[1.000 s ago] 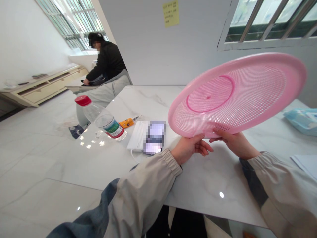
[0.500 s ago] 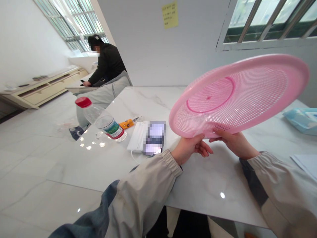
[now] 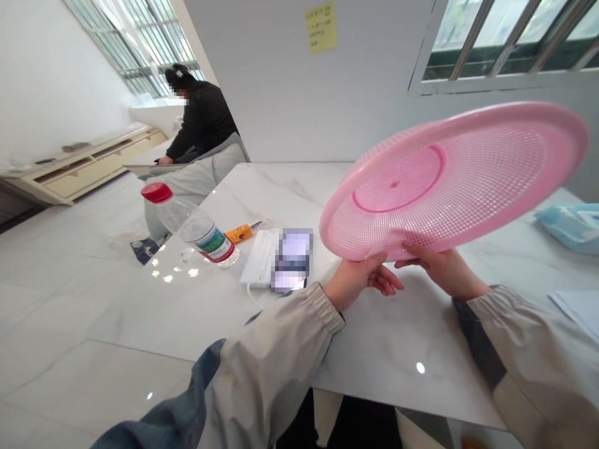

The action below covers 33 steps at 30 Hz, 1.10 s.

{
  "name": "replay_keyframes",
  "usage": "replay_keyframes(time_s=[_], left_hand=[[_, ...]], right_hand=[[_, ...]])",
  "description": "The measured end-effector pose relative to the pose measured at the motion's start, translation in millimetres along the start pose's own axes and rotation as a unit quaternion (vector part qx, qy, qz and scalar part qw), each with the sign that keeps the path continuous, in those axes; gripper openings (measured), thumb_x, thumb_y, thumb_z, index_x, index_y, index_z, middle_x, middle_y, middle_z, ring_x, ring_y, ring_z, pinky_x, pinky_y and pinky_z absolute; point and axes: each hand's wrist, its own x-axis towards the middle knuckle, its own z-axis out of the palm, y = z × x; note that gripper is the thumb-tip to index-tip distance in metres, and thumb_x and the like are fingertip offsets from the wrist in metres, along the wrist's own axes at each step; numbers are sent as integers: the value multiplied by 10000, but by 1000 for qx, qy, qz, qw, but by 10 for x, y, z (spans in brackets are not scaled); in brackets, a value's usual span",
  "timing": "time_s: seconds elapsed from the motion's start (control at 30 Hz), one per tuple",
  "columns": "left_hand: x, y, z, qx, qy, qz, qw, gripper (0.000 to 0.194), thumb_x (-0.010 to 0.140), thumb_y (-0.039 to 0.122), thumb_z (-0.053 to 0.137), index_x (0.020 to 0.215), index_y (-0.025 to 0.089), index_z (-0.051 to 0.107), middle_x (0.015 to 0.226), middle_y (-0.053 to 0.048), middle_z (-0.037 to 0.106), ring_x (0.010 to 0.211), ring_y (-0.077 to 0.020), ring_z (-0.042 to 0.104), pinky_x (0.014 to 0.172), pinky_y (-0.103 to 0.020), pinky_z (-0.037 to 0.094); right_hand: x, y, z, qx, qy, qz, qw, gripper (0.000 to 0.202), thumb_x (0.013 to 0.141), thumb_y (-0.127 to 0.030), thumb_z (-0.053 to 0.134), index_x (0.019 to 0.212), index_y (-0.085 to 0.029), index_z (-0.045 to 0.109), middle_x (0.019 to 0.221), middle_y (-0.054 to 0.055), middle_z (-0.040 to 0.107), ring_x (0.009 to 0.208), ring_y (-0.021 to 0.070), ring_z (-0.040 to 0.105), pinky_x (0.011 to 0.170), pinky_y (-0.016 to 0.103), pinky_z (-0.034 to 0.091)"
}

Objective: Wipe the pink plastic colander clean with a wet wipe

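A round pink plastic colander (image 3: 486,181) with a mesh wall is held up over the table, tilted so that its inside faces me. My left hand (image 3: 358,280) pinches the near rim between thumb and fingers, its other fingers curled below. Close beside it, my right hand (image 3: 444,268) grips the same rim, thumb on the inner mesh and fingers underneath. The undersides of both grips are partly hidden by the rim. Left of my left hand lie a phone (image 3: 292,259) with a blurred screen and a white power bank (image 3: 257,257) with a white cable.
On the marble-look table (image 3: 374,349) stand a clear bottle with a red cap (image 3: 208,237) and an orange packet (image 3: 239,234). A blue wipes pack (image 3: 571,227) and white paper (image 3: 578,308) lie at the right. A person in black (image 3: 203,118) sits beyond the table's left side.
The colander and both my hands stay almost still, the rim's right side shifting very slightly. The seated person's hand has moved a little.
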Motion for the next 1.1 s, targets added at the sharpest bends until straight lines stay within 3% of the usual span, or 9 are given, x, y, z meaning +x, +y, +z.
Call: replay_keyframes(time_s=[0.4, 1.1], left_hand=[[10, -16, -1, -14, 12, -15, 1000, 526, 971, 610, 775, 1085, 99, 720, 776, -125, 809, 608, -172, 698, 694, -333, 586], [30, -40, -3, -13, 7, -4, 1000, 541, 910, 659, 817, 949, 134, 693, 746, -71, 740, 641, -155, 665, 700, -326, 536]], right_hand=[[34, 54, -37, -6, 34, -1, 999, 380, 869, -478, 964, 1168, -267, 862, 1186, 75, 844, 1084, 319, 787, 865, 465, 734], [15, 22, -13, 5, 21, 5, 1000, 348, 886, -488, 949, 1161, -284, 888, 1124, 60, 852, 1049, 291, 787, 844, 426, 722]])
